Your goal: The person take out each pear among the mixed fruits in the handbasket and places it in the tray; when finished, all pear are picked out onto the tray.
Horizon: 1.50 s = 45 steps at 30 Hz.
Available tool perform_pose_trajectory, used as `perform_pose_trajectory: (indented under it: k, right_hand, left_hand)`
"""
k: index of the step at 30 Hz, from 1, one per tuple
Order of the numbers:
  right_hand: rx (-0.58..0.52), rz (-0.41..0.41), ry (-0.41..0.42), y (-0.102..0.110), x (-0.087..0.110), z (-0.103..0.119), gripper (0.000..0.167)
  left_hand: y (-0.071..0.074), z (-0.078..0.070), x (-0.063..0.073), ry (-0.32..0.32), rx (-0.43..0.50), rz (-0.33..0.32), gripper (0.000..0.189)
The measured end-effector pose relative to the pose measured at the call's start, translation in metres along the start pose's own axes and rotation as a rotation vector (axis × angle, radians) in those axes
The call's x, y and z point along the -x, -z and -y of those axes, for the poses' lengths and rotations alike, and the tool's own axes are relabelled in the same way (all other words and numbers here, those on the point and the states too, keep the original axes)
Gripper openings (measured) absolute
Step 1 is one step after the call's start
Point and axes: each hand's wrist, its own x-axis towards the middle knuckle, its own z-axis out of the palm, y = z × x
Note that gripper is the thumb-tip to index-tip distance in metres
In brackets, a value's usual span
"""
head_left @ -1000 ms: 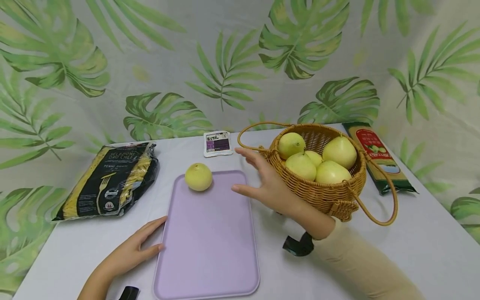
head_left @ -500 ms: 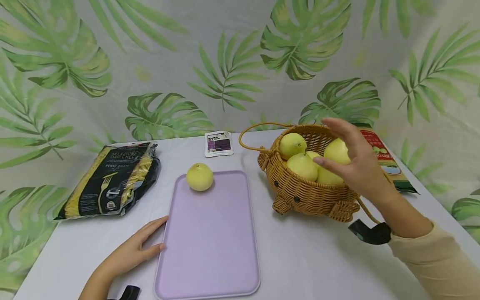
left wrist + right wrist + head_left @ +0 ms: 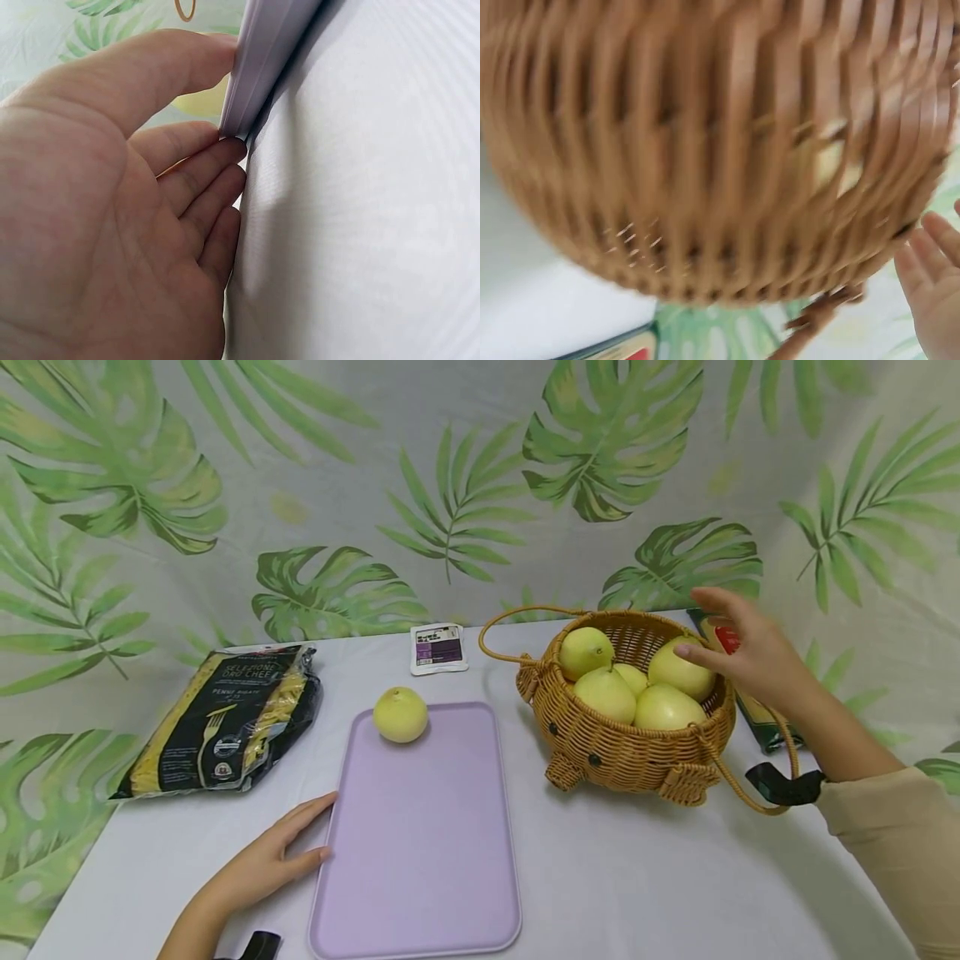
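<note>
1. Head view: your right hand (image 3: 765,660) hangs by the right rim of the basket (image 3: 615,747), thumb and fingers wide, holding nothing; contact with the rear-right pear (image 3: 678,681) cannot be told. For a sound grip, come over the rim and cup its sides; a crooked lift could roll the neighbours.
2. Also there: your left hand (image 3: 258,864) lies along the left edge of the tray (image 3: 420,835), fingers fairly straight. A lone pear (image 3: 400,714) sits at the tray's far left corner.
3. Around them: white cloth (image 3: 622,877), pasta bag (image 3: 225,718) left, sachet (image 3: 438,648) behind, green packet (image 3: 757,714) right, leaf-print backdrop (image 3: 450,485).
4. Left wrist: your thumb touches the tray's side; light pressure should steady it.
5. Right wrist: blurred wickerwork fills the view, your fingertips beside it.
</note>
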Motion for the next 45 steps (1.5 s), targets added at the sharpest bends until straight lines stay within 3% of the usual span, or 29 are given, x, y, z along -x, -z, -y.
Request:
perform_pose_trajectory:
  k: [4, 11, 28, 36, 45]
  right_hand:
    - [0.015, 0.066, -0.054, 0.0, -0.003, -0.013, 0.073]
    - [0.033, 0.139, -0.08, -0.002, -0.006, -0.024, 0.074]
    - [0.159, 0.211, -0.094, -0.003, -0.007, -0.034, 0.069]
    - [0.097, 0.18, -0.013, -0.004, -0.002, -0.031, 0.06]
    - [0.046, 0.221, 0.003, -0.007, 0.0, -0.031, 0.053]
  left_hand:
    - [0.0, 0.001, 0.0, -0.009, -0.004, -0.001, 0.065]
    - [0.0, 0.002, 0.0, -0.009, -0.01, -0.004, 0.065]
    - [-0.001, 0.001, 0.002, -0.034, -0.068, -0.023, 0.063]
    - [-0.001, 0.0, 0.001, -0.021, -0.073, -0.016, 0.063]
    - [-0.001, 0.003, 0.002, -0.042, -0.082, -0.029, 0.063]
